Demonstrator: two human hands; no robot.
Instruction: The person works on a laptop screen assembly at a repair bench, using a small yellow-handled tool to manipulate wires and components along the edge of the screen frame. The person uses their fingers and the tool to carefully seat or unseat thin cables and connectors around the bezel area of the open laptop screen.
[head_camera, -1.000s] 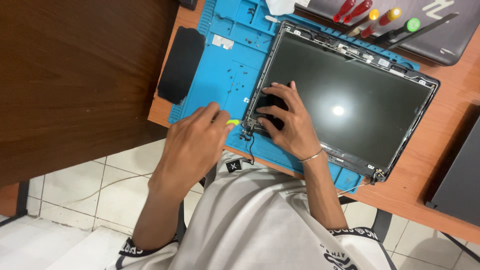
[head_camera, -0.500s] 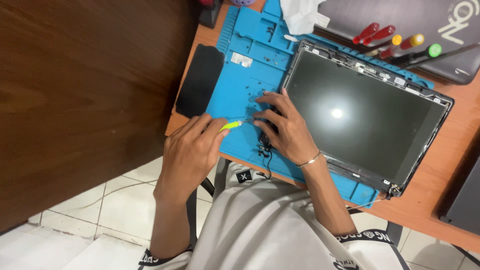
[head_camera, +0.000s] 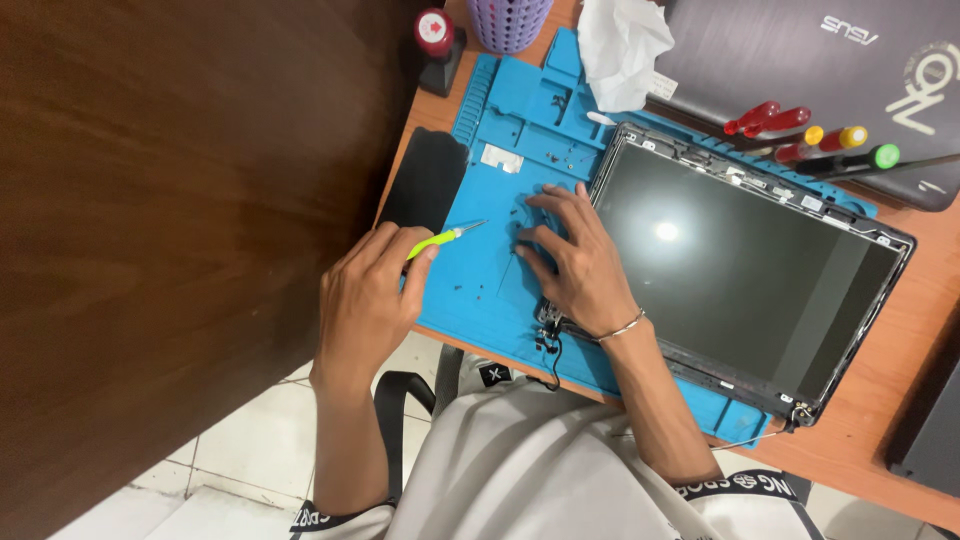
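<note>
Pinching yellow-green tweezers (head_camera: 445, 238) in the left hand (head_camera: 368, 300), right hand (head_camera: 575, 262) flat and unclenched beside the screen (head_camera: 740, 265); a slip could scatter screws (head_camera: 470, 292).

Crumpled white tissue (head_camera: 622, 48) at the far edge of the orange-brown wooden tabletop (head_camera: 930, 260). Lavender perforated plastic basket (head_camera: 508, 20) left of it; small red-capped black bottle (head_camera: 436, 40) beside that. Closed dark grey laptop (head_camera: 800, 70) far right. Row of red, yellow and green-handled screwdrivers (head_camera: 810, 135) lying against it.
</note>
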